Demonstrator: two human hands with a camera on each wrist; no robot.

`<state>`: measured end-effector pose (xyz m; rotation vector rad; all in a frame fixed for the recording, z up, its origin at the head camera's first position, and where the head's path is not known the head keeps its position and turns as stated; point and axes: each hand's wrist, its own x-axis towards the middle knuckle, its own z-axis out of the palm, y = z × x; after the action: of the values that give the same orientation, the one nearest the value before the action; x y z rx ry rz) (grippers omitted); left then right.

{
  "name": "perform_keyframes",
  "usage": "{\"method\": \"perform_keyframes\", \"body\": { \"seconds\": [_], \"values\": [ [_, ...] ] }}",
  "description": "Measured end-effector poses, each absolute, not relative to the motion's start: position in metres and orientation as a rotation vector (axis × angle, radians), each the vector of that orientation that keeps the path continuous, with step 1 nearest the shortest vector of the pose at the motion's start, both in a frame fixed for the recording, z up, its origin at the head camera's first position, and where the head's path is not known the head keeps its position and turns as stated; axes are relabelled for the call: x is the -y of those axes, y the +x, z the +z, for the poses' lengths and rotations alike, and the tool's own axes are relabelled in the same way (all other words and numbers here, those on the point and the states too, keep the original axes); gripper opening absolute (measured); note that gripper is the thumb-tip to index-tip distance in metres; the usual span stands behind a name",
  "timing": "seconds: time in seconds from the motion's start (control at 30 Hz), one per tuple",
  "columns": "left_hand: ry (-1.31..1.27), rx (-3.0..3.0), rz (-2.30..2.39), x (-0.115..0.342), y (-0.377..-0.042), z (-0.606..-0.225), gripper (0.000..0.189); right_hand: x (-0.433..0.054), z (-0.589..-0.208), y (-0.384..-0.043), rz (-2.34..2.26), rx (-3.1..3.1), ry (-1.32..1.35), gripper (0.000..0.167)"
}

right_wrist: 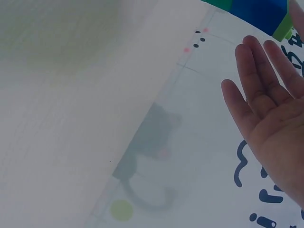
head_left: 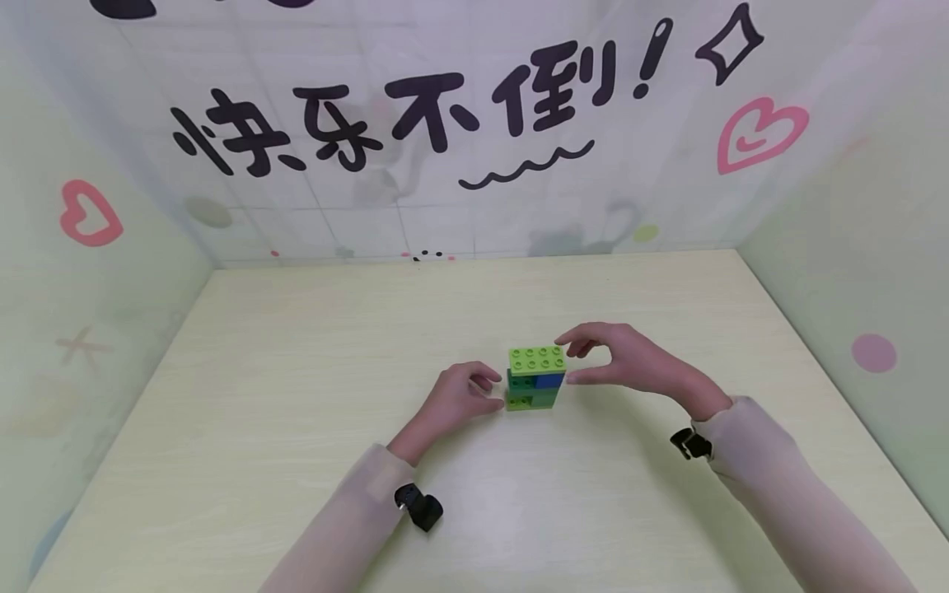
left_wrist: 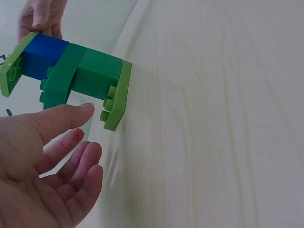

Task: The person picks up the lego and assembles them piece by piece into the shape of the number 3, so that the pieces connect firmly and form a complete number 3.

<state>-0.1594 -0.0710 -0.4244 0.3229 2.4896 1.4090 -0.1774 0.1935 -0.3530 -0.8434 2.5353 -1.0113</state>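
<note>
A stack of toy building bricks point(head_left: 535, 361) stands upright on the table between both hands. In the left wrist view it shows a light green bottom plate point(left_wrist: 121, 97), a green brick point(left_wrist: 99, 71), a darker green layer point(left_wrist: 64, 78), a blue brick point(left_wrist: 45, 54) and a light green top plate point(left_wrist: 10, 76). My left hand point(head_left: 455, 399) is just left of the stack's lower part, its fingers loosely bent and holding nothing. To the right, my right hand point(head_left: 630, 358) has its fingertips close to the top plate and blue brick, with its fingers spread from the thumb.
The pale wooden table point(head_left: 296, 346) meets a back wall sheet point(head_left: 445, 222) with black lettering. Side walls with hearts and dots stand left and right. Each sleeve carries a small black wrist camera point(head_left: 421, 506).
</note>
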Motion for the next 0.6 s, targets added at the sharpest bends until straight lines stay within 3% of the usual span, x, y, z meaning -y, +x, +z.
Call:
{"method": "perform_keyframes", "body": {
  "seconds": [0.6],
  "values": [
    [0.403, -2.502, 1.756, 0.066, -0.135, -0.412, 0.025, -0.195, -0.397, -0.156, -1.14, -2.576, -0.764, 0.031]
  ]
}}
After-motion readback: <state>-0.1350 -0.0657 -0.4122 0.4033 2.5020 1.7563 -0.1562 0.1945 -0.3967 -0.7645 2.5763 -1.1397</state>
